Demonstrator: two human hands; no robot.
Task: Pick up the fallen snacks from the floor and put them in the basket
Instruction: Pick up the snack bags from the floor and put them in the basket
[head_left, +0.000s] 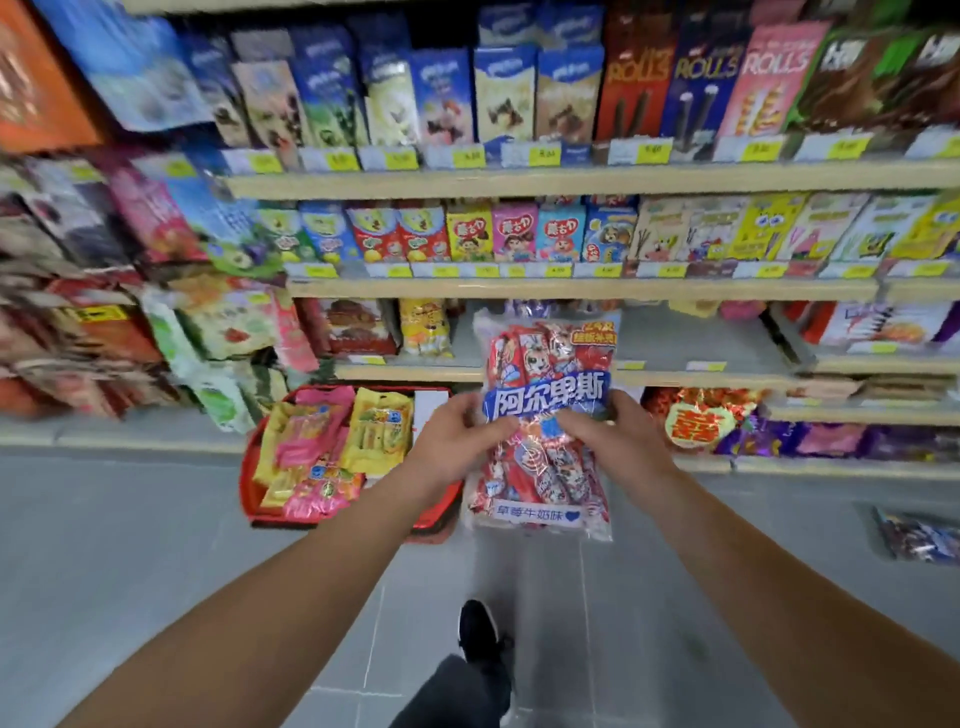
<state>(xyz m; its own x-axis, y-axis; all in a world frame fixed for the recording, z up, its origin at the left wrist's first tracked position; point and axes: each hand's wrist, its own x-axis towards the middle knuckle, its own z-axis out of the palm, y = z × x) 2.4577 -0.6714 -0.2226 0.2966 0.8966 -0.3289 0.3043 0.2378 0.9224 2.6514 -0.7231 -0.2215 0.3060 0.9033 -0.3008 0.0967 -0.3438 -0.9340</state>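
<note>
Black shoe (477, 626) on grey floor (156, 545), nearest. Further out, left hand (457, 441) and right hand (613, 436) both pinching one clear bag (545, 415) of red-and-white sweets, held upright in the air; blue band reading 阿尔卑斯, lower strip reading 草莓牛奶味. Just left of bag, red basket (249, 467) on floor, holding yellow and pink packets (332, 447). Another packet (919, 535) lying on floor, far right. Beyond, shelves (571, 179) of boxes, three marked ROLLS (706, 67); yellow price tags blurred.

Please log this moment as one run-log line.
left hand: grips candy bag | right hand: grips it | red basket: floor, holds snacks
</note>
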